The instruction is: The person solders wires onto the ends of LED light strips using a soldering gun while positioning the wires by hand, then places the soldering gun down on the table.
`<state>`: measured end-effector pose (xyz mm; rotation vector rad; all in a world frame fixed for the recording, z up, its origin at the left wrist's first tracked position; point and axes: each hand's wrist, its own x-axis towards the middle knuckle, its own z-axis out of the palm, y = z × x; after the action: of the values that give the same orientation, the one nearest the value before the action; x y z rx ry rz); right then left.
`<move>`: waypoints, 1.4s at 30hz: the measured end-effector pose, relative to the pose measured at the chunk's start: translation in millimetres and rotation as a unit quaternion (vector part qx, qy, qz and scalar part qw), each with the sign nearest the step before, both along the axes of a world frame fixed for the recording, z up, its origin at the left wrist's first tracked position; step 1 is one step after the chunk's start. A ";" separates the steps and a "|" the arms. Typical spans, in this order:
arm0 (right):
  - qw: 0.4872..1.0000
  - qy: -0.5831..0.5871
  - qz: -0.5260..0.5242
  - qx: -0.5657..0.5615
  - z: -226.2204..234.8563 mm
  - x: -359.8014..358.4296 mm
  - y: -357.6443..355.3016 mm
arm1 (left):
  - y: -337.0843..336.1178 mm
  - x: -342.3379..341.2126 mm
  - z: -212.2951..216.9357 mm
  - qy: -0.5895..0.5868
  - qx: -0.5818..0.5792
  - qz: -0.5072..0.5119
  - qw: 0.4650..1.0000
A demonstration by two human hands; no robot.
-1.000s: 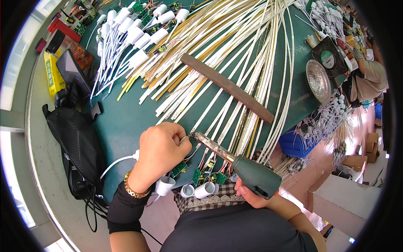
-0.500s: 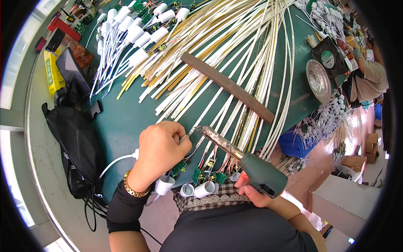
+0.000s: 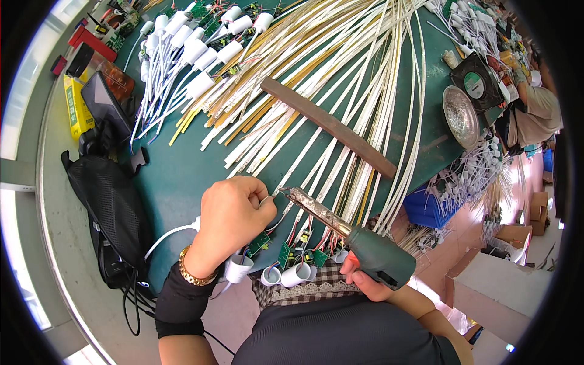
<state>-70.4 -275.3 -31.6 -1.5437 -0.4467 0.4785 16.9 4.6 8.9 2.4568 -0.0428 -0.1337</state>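
My left hand (image 3: 234,210), with a gold watch band at its wrist, is closed in a pinch on a thin grey wire (image 3: 266,199); the fingers hide most of it. A narrow white strip (image 3: 293,167) runs up to these fingertips. In my right hand (image 3: 368,281) is a soldering iron (image 3: 383,258) with a green handle, its discoloured metal barrel slanting up and left. The iron's tip is close beside the left fingertips, at the strip's near end. Below lie small green circuit boards (image 3: 285,254) with coloured wires, joined to white cylindrical caps (image 3: 296,275) at the table edge.
A brown bar (image 3: 328,126) lies across the fan of strips on the green table (image 3: 173,194). Capped white cables (image 3: 194,48) are heaped at the far left. A black pouch (image 3: 109,213) sits left, a metal bowl (image 3: 461,117) and fan (image 3: 476,83) right. Another person (image 3: 538,112) is beyond.
The soldering iron has shifted slightly left, and its tip sits a little lower beside my left fingertips. My left hand has barely moved and keeps its pinch.
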 end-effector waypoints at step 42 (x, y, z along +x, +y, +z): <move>0.999 0.032 0.003 0.004 -5.2 -2.9 -2.3 | -1.8 -0.7 0.1 -0.012 -0.008 0.002 1.000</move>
<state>-73.3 -277.6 -36.8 -1.5149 -0.4036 0.5300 16.2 2.8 9.0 2.4427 -0.0485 -0.1027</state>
